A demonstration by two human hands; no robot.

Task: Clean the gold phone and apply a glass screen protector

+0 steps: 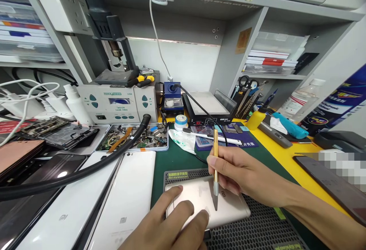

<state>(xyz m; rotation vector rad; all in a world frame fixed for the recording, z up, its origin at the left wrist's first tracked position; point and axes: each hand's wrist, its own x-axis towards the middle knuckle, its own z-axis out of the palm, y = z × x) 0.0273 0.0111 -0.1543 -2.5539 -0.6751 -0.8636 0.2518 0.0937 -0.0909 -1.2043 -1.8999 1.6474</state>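
Observation:
A light gold phone [231, 206] with a logo on its back lies face down on a dark perforated anti-slip pad [257, 234]. Spread over its left part are the fingers of my left hand [168, 223], touching the back. My right hand [231, 166] pinches a gold-handled craft knife [215, 154], held nearly upright. Its flat blade points down at the middle of the phone's back; whether the tip touches the surface I cannot tell.
White phones [126, 204] lie at the left, crossed by a thick black hose [108, 162]. A tray of small parts [151, 137] sits before a hot-air station [114, 103]. Behind the knife are a toothbrush [228, 140] and a small heating plate [208, 103]. A yellow bottle [256, 119] stands to the right.

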